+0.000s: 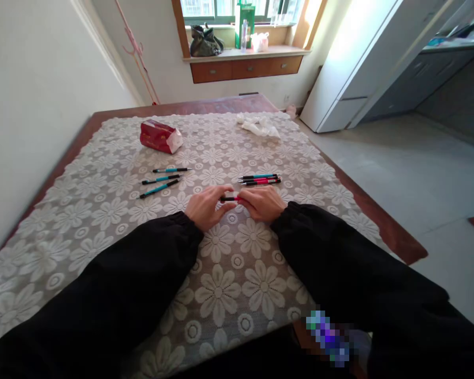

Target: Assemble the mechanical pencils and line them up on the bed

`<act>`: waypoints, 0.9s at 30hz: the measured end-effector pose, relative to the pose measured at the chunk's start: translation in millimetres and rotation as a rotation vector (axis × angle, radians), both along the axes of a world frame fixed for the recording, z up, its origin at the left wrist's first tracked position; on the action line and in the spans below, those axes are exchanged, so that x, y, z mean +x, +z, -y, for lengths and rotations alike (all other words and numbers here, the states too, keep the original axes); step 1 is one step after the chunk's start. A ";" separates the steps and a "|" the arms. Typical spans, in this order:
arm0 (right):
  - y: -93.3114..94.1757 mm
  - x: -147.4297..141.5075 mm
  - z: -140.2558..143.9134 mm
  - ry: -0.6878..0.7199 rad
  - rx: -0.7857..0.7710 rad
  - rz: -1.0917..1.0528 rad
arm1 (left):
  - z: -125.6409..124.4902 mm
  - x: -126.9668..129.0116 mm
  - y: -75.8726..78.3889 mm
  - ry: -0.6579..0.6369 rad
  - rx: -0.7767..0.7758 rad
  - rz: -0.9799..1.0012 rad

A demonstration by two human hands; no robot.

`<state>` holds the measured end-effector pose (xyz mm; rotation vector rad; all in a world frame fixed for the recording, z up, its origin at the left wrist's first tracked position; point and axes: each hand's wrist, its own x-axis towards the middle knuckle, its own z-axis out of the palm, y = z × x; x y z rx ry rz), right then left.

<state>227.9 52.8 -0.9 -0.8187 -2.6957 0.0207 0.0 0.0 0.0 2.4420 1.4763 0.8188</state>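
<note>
Both hands meet over the middle of a table spread with a white floral lace cloth [237,273]. My left hand [206,207] and my right hand [262,203] each pinch one end of a pink and black pen [229,199] held level just above the cloth. Three teal and black pens [164,179] lie spread apart to the left of my hands. A tight bunch of pens, teal and pink [259,179], lies just beyond my right hand. Black sleeves cover both forearms.
A red tissue pack [159,136] with a tissue sticking out lies at the far left of the table. A crumpled white tissue [259,125] lies at the far right. A wall runs along the table's left side; a window sill with bags [205,42] stands behind.
</note>
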 end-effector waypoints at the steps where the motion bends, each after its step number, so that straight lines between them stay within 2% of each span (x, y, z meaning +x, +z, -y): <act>1: -1.9 0.9 0.2 0.000 -0.013 -0.018 | 0.4 -0.3 -0.5 -0.009 0.027 -0.015; 4: -5.9 1.4 1.4 0.004 -0.020 -0.024 | 1.4 -0.3 0.1 0.039 0.010 -0.101; 6: -6.7 1.1 2.4 -0.012 -0.009 -0.035 | 1.6 0.3 1.0 0.080 0.006 -0.089; 9: -5.3 0.8 4.0 -0.016 -0.019 -0.076 | 1.4 1.0 1.0 0.047 0.034 -0.022; 13: -2.8 0.2 3.5 0.011 -0.042 -0.048 | -0.8 0.9 -1.6 0.077 -0.013 -0.150; 18: -3.9 -0.3 0.7 -0.016 -0.101 -0.072 | -4.3 -0.3 -4.0 -0.005 0.004 -0.064; 22: -5.0 -0.5 4.0 -0.025 -0.161 -0.014 | -4.3 -0.1 -1.9 0.031 -0.009 -0.156; 27: 4.2 -4.5 2.2 -0.009 -0.192 0.004 | -2.2 1.8 0.4 0.034 -0.013 -0.003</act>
